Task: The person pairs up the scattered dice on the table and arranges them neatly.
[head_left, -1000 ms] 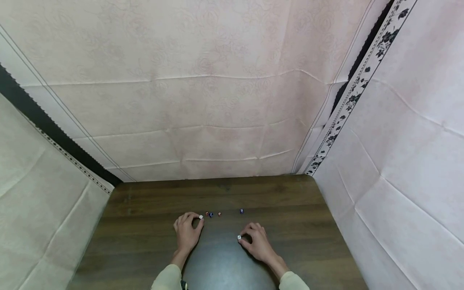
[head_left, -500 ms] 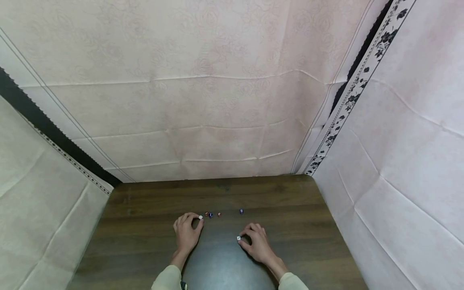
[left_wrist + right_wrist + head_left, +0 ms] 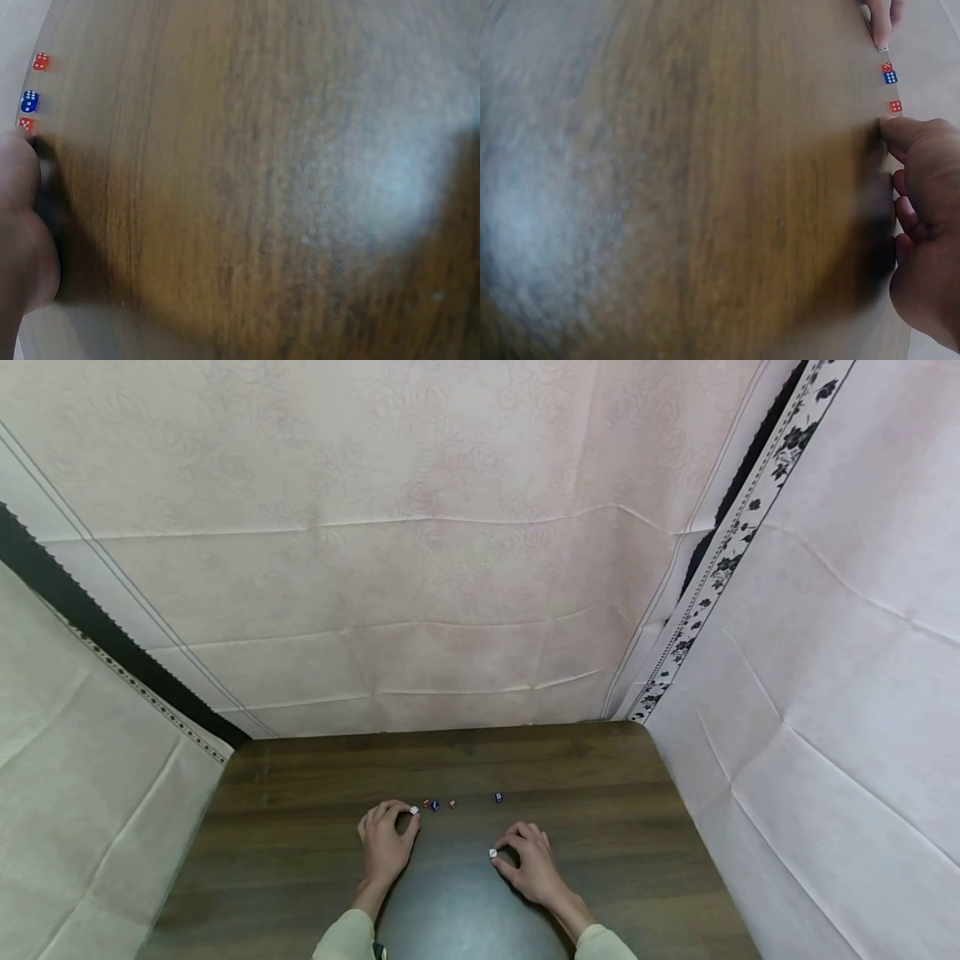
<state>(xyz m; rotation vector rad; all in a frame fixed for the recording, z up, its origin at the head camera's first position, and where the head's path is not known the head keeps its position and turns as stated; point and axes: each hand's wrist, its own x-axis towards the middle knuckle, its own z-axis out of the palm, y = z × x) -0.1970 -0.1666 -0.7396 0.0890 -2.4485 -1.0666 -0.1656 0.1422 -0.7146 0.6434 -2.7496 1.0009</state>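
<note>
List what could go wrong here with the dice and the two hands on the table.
1. The right hand touches a white die only at the fingertips; it could slip or roll to another face.
2. The left hand has a white die at its fingertips, close beside the red die and blue die; a push might knock that row.
3. The dice are tiny, so the pips may be misread.

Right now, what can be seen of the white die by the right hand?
The white die is a tiny pale cube with dark pips, too small to count. It sits on the dark wooden table, at the fingertips of the right hand, whose curled fingers appear to pinch it. It lies apart from the row of dice farther back.
</note>
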